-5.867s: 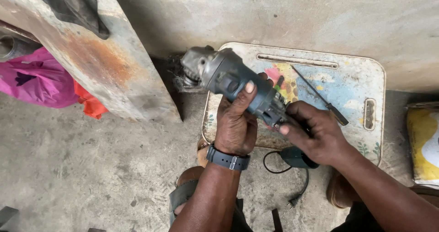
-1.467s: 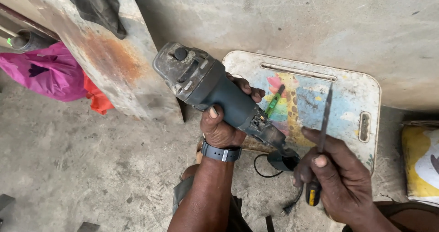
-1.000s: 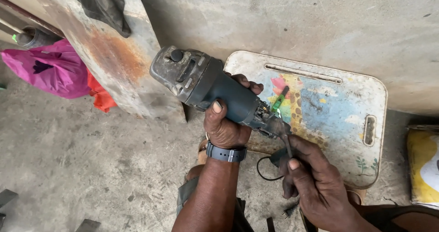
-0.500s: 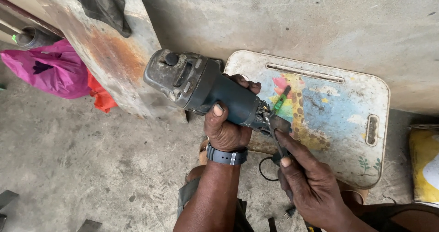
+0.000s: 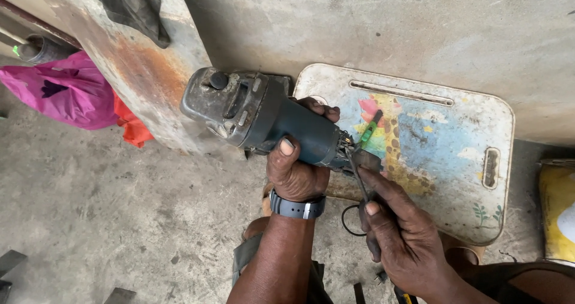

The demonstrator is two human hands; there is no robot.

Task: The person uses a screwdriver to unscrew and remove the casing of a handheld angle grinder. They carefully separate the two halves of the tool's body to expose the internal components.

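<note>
Leftmost, at the upper left of the frame, a pink cloth bundle (image 5: pixel 66 94) lies on the concrete floor (image 5: pixel 108 220) with an orange rag (image 5: pixel 133 127) just beside it, both tucked against a rusty metal panel (image 5: pixel 138 64) that leans toward the wall; a dark cloth (image 5: pixel 135 7) hangs over the panel's top edge. Centre frame, the left hand (image 5: pixel 296 166) is wrapped firmly round the blue-grey body of an angle grinder (image 5: pixel 263 115), thumb on top, a black wristwatch (image 5: pixel 297 207) on the wrist; the grinder is held off the floor with its head pointing left and its open tail end turned right, which seems meant to present the rear wiring to the other hand. Just right of it, the right hand (image 5: pixel 401 232) pinches a thin screwdriver (image 5: pixel 358 178) whose tip sits in the grinder's tail, beside a green wire (image 5: pixel 370 127); a black cord (image 5: pixel 347 220) loops below. Behind the hands, a worn child's board (image 5: pixel 455 160) with faded pictures lies flat, seemingly as a work surface. At the far right edge, a yellow sack (image 5: pixel 557 211) stands partly cut off; what it holds cannot be told.
</note>
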